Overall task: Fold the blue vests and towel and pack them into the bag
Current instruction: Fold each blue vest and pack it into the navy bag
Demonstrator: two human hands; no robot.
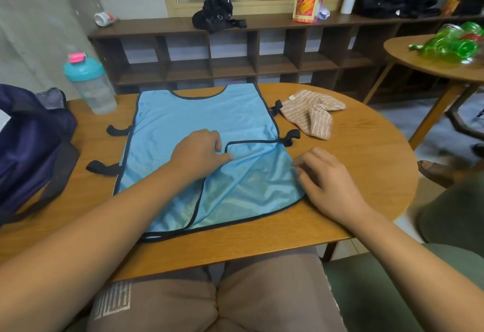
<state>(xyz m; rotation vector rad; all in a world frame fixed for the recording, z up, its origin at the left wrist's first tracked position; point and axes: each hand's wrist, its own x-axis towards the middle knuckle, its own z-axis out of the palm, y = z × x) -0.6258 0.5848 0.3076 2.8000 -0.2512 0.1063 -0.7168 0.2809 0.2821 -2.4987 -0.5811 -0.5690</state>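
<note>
A light blue vest (199, 119) with black trim and black side straps lies flat on the wooden table (361, 174), its lower right part folded over. My left hand (201, 152) rests on the middle of the vest, fingers curled at the black-trimmed edge of the fold. My right hand (324, 174) lies at the vest's right edge, its fingertips touching the fabric. A crumpled pink striped towel (311, 113) sits to the right of the vest. The dark blue bag (28, 146) stands at the table's left edge.
A clear shaker bottle (89, 83) with a teal lid stands at the back left of the table. Behind is a low brown shelf (235, 51) with a black pouch, snack packet and pump bottle. A second round table (434, 64) carries green bottles.
</note>
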